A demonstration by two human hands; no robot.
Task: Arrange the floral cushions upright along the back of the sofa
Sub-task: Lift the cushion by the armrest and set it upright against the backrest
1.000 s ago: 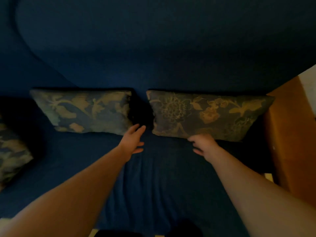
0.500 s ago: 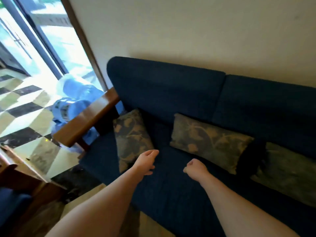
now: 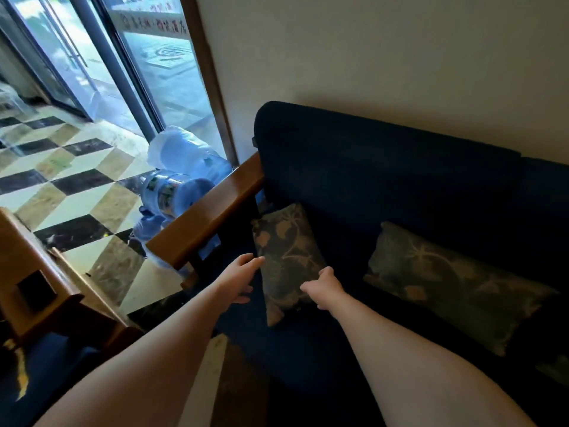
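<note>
Cushions with a faded floral print lie on the dark blue sofa (image 3: 385,180) before me, and both my hands reach for the one at the sofa's end. That end cushion (image 3: 289,257) sits beside the wooden armrest (image 3: 209,217), lying back on the seat with its far edge toward the backrest, its long side running away from me. My left hand (image 3: 243,277) is spread flat, fingers straight and together, with the fingertips touching the cushion's left edge; it holds nothing. My right hand (image 3: 326,288) is curled at the cushion's right edge, fingers bent in over the fabric, and I cannot tell for certain whether they have pinched the edge or only rest against it. A second cushion (image 3: 455,285) lies further along the seat, apart from the first, leaning low against the backrest with its long side across. At the far right edge of the view a dim corner of patterned fabric (image 3: 554,369) shows, too dark to make out. Beyond the armrest some blue water bottles (image 3: 172,192) wrapped in plastic lie on a checkered tile floor (image 3: 61,186) by a glass door (image 3: 101,57). A wooden piece of furniture (image 3: 27,266) stands at my lower left.
</note>
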